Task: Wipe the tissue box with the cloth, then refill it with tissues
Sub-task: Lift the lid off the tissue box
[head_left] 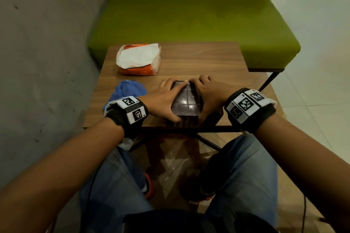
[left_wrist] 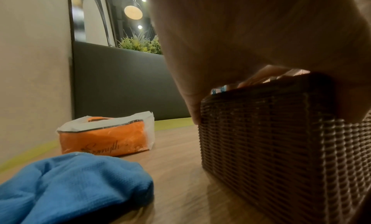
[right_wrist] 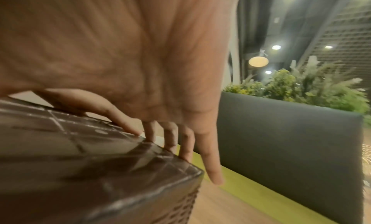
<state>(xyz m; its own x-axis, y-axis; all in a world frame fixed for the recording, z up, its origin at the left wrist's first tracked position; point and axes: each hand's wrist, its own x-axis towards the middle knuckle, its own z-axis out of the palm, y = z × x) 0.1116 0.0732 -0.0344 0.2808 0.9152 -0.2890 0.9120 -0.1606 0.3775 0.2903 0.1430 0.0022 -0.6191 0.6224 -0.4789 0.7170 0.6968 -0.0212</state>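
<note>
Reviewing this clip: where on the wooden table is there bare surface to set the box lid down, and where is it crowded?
Bare wood lies on the table right of the orange tissue pack, reaching the far edge by the green bench. The near left is crowded: blue cloth, left hand and right hand gripping the wicker tissue box.

cloth [head_left: 127, 91] left of tissue box [head_left: 186, 101]

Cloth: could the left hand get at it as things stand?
Probably yes. The cloth lies on the table just left of the left hand, nothing between them. But that hand now holds the box together with the right hand, so it must let go first.
</note>
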